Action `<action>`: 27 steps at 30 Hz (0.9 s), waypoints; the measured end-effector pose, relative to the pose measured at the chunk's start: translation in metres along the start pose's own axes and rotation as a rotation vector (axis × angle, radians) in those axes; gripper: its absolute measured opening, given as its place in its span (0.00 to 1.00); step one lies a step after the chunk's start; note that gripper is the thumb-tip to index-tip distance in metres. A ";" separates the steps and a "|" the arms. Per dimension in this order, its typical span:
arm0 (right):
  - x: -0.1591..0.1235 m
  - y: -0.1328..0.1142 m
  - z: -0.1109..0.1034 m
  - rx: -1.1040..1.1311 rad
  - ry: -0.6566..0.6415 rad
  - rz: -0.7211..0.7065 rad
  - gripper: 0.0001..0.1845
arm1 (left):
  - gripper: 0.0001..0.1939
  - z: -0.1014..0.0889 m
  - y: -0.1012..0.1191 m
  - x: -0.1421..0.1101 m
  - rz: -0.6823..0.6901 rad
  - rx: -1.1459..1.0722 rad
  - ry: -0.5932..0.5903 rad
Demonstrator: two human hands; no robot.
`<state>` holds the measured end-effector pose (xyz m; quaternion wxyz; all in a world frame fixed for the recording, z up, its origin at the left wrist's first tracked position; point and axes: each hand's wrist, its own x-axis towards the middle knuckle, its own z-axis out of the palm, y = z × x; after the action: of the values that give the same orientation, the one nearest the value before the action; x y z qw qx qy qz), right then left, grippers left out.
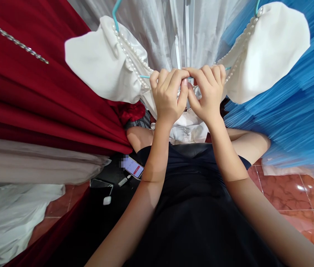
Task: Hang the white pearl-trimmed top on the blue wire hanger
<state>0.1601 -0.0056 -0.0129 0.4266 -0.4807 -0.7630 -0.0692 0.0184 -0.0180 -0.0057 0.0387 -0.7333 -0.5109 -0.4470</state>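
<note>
- Dark clothing (198, 207), near centre, on a seated person.
- Red drape (48, 85), left.
- Blue fabric (290, 100), right.
- White pearl-trimmed garment (273, 52), far centre, draped on teal hooks (114, 15).
- Left hand (169, 91), right hand (208, 89): fingers curled nearly closed over teal bar (145, 76), side by side before garment.
- Lit phone (133, 166), near left.

Count by kind, my own grip included: one left hand (168, 91) and one right hand (209, 91), two in all; two turquoise hooks (115, 16) (257, 8); one turquoise bar (145, 76), partly hidden; two white fabric flaps (96, 65) (276, 52). I also log one phone (133, 167), one silvery chain (14, 39) and one small white square piece (107, 200). Pearl beads (126, 55): many, some covered, exact number not readable.
</note>
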 end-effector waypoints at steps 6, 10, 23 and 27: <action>0.000 -0.001 -0.001 -0.005 -0.028 0.023 0.21 | 0.21 0.002 -0.003 0.000 -0.070 -0.037 -0.049; 0.000 0.000 0.000 0.014 -0.027 0.019 0.23 | 0.20 0.004 -0.007 0.001 -0.117 -0.088 -0.090; 0.001 0.000 -0.001 0.103 -0.026 0.031 0.28 | 0.20 0.003 -0.007 0.000 -0.110 -0.087 -0.101; 0.001 0.002 0.002 0.107 -0.028 0.040 0.29 | 0.20 0.002 -0.005 0.000 -0.112 -0.089 -0.102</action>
<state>0.1598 -0.0027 -0.0136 0.4421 -0.4733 -0.7618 -0.0130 0.0160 -0.0143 -0.0091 -0.0450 -0.7263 -0.5322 -0.4326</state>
